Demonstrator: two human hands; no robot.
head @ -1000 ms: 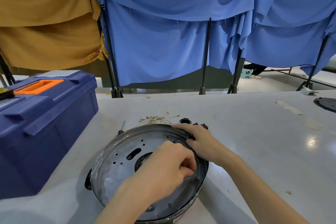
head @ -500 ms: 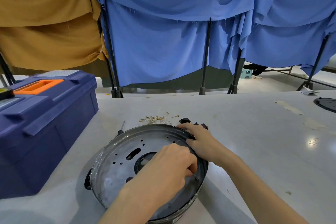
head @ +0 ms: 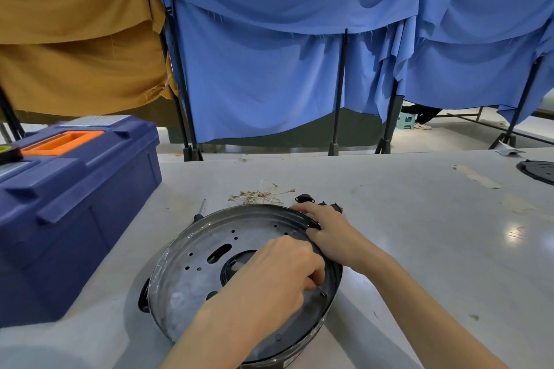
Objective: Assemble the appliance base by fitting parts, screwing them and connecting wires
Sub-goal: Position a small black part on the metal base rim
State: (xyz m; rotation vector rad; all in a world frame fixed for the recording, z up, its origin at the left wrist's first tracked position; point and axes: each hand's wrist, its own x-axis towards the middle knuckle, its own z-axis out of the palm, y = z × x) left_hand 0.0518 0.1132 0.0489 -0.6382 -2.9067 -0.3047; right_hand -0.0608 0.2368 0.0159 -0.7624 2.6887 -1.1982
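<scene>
Head camera looks down on our left hand (head: 269, 275), which lies over the near right part of the appliance base (head: 198, 266). Its fingers are curled tight, and thumb and forefinger pinch a small screw (head: 321, 290) whose tip touches the plate just inside the right rim. Our right hand (head: 332, 234) grips the far right rim of the base, fingers curled over the edge.

The base is round, so it has no long axis. It lies flat on the table (head: 419, 219) with its perforated metal plate facing up and a wide opening at its middle. A black knob (head: 144, 299) juts from its left side.

Just beyond the far left rim lies a screwdriver (head: 200, 209), its shaft pointing away from the base. Beyond the far rim sits a tangle of wires with brass terminals (head: 257, 195), and a small black part (head: 301, 198) lies by our right fingertips. A blue toolbox (head: 75, 189) stands close to the left of the base, so room there is narrow. To the right of the base the tabletop runs bare, well out to a black disc (head: 539, 171) at the picture's edge.
</scene>
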